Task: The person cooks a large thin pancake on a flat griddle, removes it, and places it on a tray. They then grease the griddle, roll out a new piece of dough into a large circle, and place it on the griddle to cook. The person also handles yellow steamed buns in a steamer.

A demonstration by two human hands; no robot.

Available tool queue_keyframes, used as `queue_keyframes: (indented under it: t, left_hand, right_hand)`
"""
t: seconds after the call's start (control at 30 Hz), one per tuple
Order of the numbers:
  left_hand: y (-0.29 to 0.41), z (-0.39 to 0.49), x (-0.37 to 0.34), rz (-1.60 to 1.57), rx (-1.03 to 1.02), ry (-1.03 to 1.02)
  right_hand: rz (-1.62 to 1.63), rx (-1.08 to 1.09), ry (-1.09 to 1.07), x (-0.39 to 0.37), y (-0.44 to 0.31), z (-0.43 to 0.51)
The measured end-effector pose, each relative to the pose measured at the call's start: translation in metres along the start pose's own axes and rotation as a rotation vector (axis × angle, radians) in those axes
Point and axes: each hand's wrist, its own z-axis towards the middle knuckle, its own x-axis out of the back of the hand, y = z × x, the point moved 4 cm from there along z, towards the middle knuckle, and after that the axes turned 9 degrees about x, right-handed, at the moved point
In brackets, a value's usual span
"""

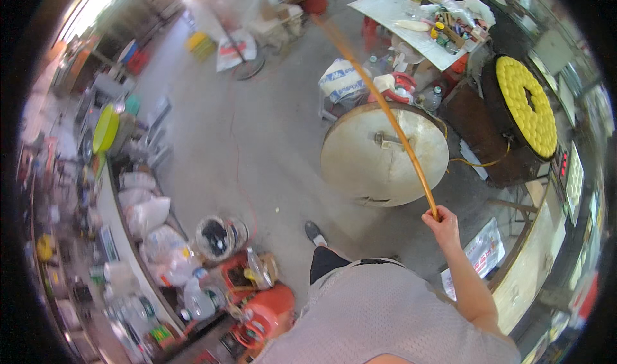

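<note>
My right hand (pixel 442 225) grips the near end of a long wooden pole (pixel 385 106). The pole slants up and away to the left, and its far end is blurred. Below it is a large round metal lid (pixel 356 156) with a handle (pixel 393 141) at its middle; whether pole and lid touch I cannot tell. Right of the lid, a dark round pan (pixel 501 101) holds a ring of yellow dough pieces or buns (pixel 523 82) packed closely around a central gap. My left hand is out of view.
A white table (pixel 381 7) loaded with bottles and bags stands beyond the lid. At left are a bucket (pixel 207 246), a red gas cylinder (pixel 270 306) and plastic bags (pixel 147 214). A pale worktop (pixel 535 253) runs along my right. A thin cable (pixel 237 166) crosses the floor.
</note>
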Motion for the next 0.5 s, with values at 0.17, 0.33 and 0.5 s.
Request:
queue_keyframes:
  t: [0.17,0.33,0.5]
  left_hand:
    - [0.169,0.039,-0.010,-0.194,-0.080,-0.146]
    - [0.444,0.070,-0.022,0.576,-0.911,-0.127]
    - [0.634,0.095,-0.070,0.098,-0.443,-0.068]
  right_hand:
    - [0.007,-0.121,0.040,-0.092,-0.050,0.053]
    - [-0.032,-0.039,0.078,-0.177,-0.103,0.133]
    - [-0.014,-0.078,0.152,-0.230,-0.113,0.223]
